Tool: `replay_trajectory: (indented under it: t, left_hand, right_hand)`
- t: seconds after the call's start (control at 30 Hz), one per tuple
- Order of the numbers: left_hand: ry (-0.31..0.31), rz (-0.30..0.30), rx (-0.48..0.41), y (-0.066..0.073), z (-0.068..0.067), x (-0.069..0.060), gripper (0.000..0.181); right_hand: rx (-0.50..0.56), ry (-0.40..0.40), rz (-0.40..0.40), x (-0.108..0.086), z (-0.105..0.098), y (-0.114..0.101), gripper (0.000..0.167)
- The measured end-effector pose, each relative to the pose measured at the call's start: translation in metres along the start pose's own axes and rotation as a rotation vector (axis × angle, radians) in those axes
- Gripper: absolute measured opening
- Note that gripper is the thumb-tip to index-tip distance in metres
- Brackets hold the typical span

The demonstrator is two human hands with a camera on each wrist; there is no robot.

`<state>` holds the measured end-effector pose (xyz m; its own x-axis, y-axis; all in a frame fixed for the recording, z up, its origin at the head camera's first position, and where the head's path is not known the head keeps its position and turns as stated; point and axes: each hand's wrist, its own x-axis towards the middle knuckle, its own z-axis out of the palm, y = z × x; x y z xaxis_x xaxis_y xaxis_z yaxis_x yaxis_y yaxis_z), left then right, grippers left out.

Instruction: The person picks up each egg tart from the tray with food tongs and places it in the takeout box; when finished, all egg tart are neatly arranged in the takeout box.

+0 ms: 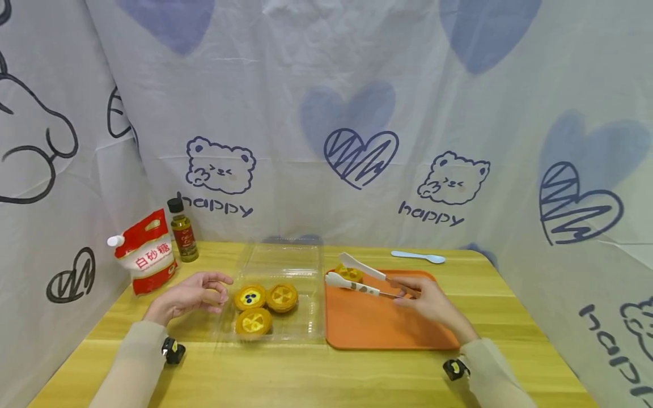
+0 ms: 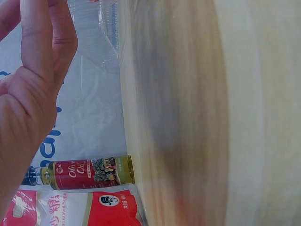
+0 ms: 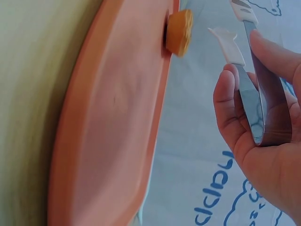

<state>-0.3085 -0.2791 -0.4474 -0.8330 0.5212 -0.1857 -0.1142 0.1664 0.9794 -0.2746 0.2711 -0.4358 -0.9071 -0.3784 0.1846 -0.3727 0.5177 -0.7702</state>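
My right hand [image 1: 425, 300] grips metal tongs [image 3: 254, 103] with white tips, held spread above the orange tray [image 1: 377, 328]. Between and just under the tips, an egg tart [image 3: 179, 33] sits at the tray's far left corner; the right wrist view shows the tongs apart from it. A clear plastic box [image 1: 301, 331], its lid folded back, holds a tart with dark berries [image 1: 250, 297] and two tarts with yellow pieces, one at the right [image 1: 282, 298] and one in front [image 1: 253, 322]. At the box's left side hovers my left hand [image 1: 196, 294], fingers loosely bent, holding nothing.
A red and white sugar bag [image 1: 150, 255] with a white spout stands at the left, next to an olive oil bottle [image 1: 183, 235]. Behind the tray lies a pale blue spoon [image 1: 418, 256]. A printed curtain [image 1: 285, 187] hangs behind the wooden table [image 1: 316, 379].
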Motion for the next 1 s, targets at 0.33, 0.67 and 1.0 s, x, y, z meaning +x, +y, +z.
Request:
replay_trajectory:
  t: [0.33,0.67,1.0]
  left_hand:
    - [0.010,-0.012,-0.006,0.000,0.001,-0.002,0.058]
    - [0.011,-0.017,-0.010,0.000,0.000,-0.001,0.058]
    - [0.015,-0.017,-0.009,0.001,0.001,-0.001,0.059]
  right_hand:
    - [-0.080,0.020,0.074,-0.004,-0.008,0.009,0.050]
    - [-0.087,0.073,0.121,0.001,-0.010,0.019,0.050]
    - [-0.168,0.044,0.142,0.006,-0.012,0.018,0.050]
